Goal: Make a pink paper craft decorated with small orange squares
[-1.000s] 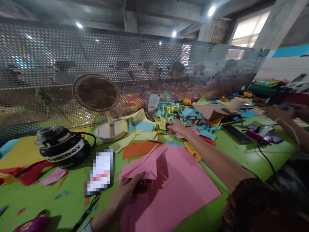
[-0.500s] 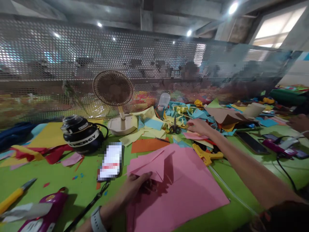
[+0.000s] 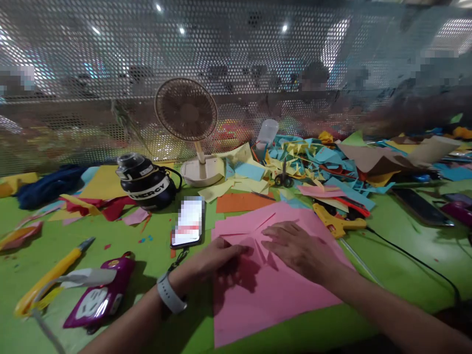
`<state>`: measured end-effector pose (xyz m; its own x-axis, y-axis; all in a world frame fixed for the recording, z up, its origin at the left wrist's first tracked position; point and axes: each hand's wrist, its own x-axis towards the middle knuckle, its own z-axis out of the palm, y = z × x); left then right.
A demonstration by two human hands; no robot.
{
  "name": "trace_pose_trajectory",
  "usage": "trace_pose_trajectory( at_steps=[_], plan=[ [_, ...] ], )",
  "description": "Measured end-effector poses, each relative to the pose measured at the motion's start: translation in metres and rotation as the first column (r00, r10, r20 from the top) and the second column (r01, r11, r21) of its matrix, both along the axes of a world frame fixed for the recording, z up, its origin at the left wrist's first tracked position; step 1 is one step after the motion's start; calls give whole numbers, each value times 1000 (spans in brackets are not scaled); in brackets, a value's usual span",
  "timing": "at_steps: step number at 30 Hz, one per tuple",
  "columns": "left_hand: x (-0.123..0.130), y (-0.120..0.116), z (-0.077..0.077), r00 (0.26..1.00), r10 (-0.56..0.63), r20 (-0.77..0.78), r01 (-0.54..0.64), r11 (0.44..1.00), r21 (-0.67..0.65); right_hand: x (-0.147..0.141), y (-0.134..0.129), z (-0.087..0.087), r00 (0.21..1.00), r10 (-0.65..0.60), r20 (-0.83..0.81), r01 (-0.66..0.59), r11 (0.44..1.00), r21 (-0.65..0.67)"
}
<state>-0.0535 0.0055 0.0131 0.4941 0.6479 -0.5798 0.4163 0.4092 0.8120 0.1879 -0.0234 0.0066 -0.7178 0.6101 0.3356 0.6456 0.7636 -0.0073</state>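
Note:
Large pink paper (image 3: 280,295) lies on the green table, with cut and folded pink pieces (image 3: 236,226) on its upper part. My left hand (image 3: 224,260), wearing a pale wristwatch, is over the left side of the paper. Its thumb and curled fingers close at the edge of a raised pink piece; the fingers underneath are in shadow. Opposite it, my right hand (image 3: 298,250) rests over the paper with fingers stretched out towards the same piece. Beyond the paper stands a dark tool that looks like scissors (image 3: 283,179).
A yellow glue gun (image 3: 335,221) lies right of the paper. Left are a phone (image 3: 189,223), black jug (image 3: 147,184), purple device (image 3: 105,295) and yellow-handled cutter (image 3: 55,278). A fan (image 3: 201,169) and paper scraps (image 3: 313,152) stand before a perforated metal screen (image 3: 236,49).
My right hand has come back from the scrap pile to the pink paper, near my left hand. The view has tilted down and shifted left.

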Motion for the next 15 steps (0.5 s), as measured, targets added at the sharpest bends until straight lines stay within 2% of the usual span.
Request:
trace_pose_trajectory(
  at_steps=[1, 2, 3, 5, 7, 9, 12, 13, 15],
  plan=[
    [-5, 2, 5, 995, -68, -78, 72, 996, 47, 3, 1, -4, 1000, -19, 12, 19, 1000, -17],
    [-10, 3, 11, 983, -84, -165, 108, 984, 144, 5, 2, -8, 999, -34, 22, 35, 999, -33],
    [-15, 3, 17, 969, -13, -245, 84, 956, 283, 7, 2, -13, 998, -46, 32, 48, 998, -50],
    [-18, 1, 28, 943, 144, -299, 43, 841, 539, 10, 3, -21, 997, -65, 38, 68, 993, -94],
    [-13, -3, 33, 924, 140, -356, 154, 716, 681, 11, 4, -26, 996, -86, 16, 87, 980, -178],
    [-1, -6, 29, 882, 133, -453, 294, 596, 747, 11, 5, -29, 993, -114, -26, 102, 954, -282],
    [18, -5, 13, 828, 54, -559, 495, 401, 771, 10, 9, -28, 983, -155, -97, 106, 916, -386],
    [22, -3, 6, 813, 62, -579, 524, 356, 774, 10, 10, -27, 979, -167, -120, 104, 906, -411],
    [25, 3, -5, 807, 73, -586, 537, 322, 780, 8, 12, -24, 962, -217, -167, 114, 872, -477]
  ],
)
